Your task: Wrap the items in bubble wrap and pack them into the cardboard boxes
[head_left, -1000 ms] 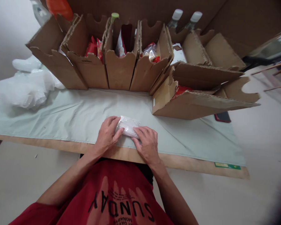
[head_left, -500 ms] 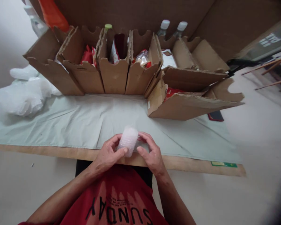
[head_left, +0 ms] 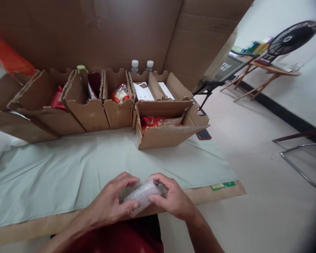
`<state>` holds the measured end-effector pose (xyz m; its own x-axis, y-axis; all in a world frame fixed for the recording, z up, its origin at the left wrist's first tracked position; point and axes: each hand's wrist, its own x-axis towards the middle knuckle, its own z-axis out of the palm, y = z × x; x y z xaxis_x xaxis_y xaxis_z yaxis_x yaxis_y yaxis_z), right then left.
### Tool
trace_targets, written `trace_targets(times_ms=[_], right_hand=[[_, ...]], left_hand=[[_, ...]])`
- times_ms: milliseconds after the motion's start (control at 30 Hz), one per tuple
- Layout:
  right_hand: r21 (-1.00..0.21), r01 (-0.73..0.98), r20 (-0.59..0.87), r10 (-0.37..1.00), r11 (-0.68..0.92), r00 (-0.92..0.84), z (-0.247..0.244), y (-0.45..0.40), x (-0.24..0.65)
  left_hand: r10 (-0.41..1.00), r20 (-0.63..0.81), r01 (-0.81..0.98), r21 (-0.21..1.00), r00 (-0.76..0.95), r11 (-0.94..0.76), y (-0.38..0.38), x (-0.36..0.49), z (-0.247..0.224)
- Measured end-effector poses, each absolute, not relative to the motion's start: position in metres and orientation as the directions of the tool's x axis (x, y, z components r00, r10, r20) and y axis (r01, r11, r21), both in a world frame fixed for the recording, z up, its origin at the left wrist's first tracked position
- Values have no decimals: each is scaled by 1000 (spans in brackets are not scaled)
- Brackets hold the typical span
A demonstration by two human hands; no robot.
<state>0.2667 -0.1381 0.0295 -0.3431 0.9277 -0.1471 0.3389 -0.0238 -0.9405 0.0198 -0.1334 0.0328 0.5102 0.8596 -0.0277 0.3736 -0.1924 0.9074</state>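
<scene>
A small roll of clear bubble wrap (head_left: pixel 144 193) is tilted over the near edge of the table, its right end higher in view. My right hand (head_left: pixel 173 196) pinches that upper end between thumb and fingers. Around the lower left part curls my left hand (head_left: pixel 116 196), thumb against the near side and fingers above it, slightly blurred. Whether anything is inside the wrap I cannot make out.
Several cardboard bins (head_left: pixel 89 116) line the back of the cloth-covered table (head_left: pixel 94 168), holding packets and white boxes. Crosswise in front lies another bin (head_left: pixel 171 135) with red packets. A phone (head_left: pixel 204 134) lies at right, bubble wrap (head_left: pixel 0 144) at left, a fan (head_left: pixel 292 38) beyond.
The view has swung right, bringing the fan into sight. The bubble wrap roll has gone from nearly upright to slanted, and my right hand has closed on its end.
</scene>
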Motion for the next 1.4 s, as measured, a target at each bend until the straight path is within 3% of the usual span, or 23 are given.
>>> trace_targets(times_ms=[100, 200, 333, 433, 567, 800, 900, 1033, 1300, 1400], right_hand=[[-868, 482, -46, 949, 117, -312, 64, -128, 307], [-813, 531, 180, 970, 241, -164, 100, -114, 349], [-725, 619, 539, 809, 304, 234, 138, -83, 383], [-553, 800, 648, 723, 232, 238, 160, -53, 391], [-260, 914, 526, 839, 312, -137, 176, -20, 385], [-342, 778, 246, 849, 527, -467, 163, 22, 323], [-281, 774, -20, 803, 568, -596, 150, 41, 294], [-191, 802, -330, 733, 565, -595, 140, 54, 269], [-272, 734, -382, 630, 623, -676, 123, 71, 255], [-363, 701, -273, 650, 613, -710, 135, 63, 269]], left_hand=[[838, 333, 453, 724, 432, -521, -96, 31, 61], [704, 585, 565, 446, 402, -694, -54, 51, 82], [613, 631, 603, 273, 476, -750, -24, 80, 84], [600, 638, 597, 262, 482, -758, -26, 88, 77], [607, 653, 579, 302, 452, -757, -30, 87, 73], [628, 657, 532, 384, 418, -755, -28, 88, 68], [630, 660, 524, 396, 409, -754, -28, 88, 65], [631, 669, 516, 408, 393, -753, -29, 86, 62], [636, 667, 530, 403, 388, -746, -27, 86, 60], [629, 672, 533, 392, 390, -750, -28, 81, 62]])
